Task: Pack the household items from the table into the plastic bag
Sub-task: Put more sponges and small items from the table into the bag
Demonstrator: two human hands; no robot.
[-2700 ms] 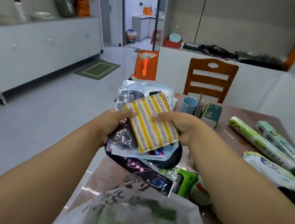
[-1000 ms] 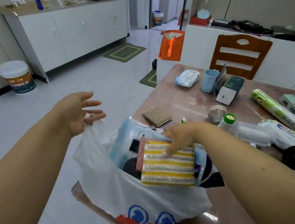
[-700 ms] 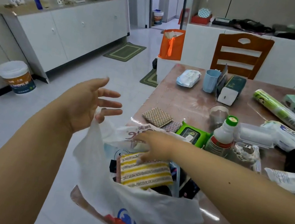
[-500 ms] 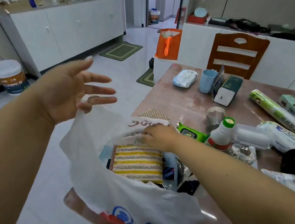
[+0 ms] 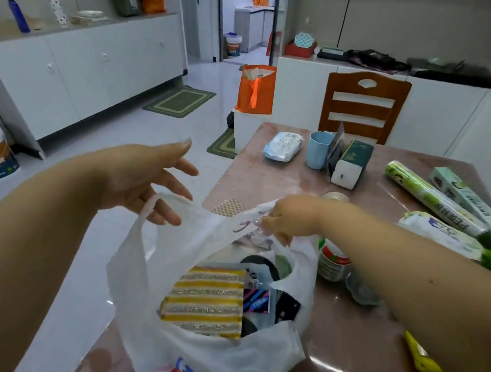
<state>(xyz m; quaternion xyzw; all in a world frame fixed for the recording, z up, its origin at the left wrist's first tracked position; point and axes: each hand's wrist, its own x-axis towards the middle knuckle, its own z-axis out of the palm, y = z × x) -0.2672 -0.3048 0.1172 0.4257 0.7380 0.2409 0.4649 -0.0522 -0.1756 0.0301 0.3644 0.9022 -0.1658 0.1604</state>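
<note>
At the left, the left hand (image 5: 143,181) is raised with the palm turned inward and the fingers spread wide; the left handle loop of the plastic bag (image 5: 166,329) hangs over its lower fingers, so it props the bag open rather than gripping it. The bag itself sits at the near left corner of the table (image 5: 357,343), directly below and between the two hands, its mouth gaping upward. Inside, a yellow-striped sponge pack (image 5: 206,298) lies flat on top, long side running left to right, with dark packets just beside it. To the right, the right hand (image 5: 290,215) is closed around the far rim of the bag, pinching the plastic and pulling it up and away from the body. Beyond that hand lie the things not yet packed: a bottle (image 5: 333,262) right next to the bag, a blue cup (image 5: 318,149) and a tissue box (image 5: 351,163) farther back, and long rolls (image 5: 435,199) at the far right edge, lying diagonally. All of these are on the right hand's side, so that hand looks the better placed to fetch them, the bottle being nearest, while the left keeps the mouth open.
</note>
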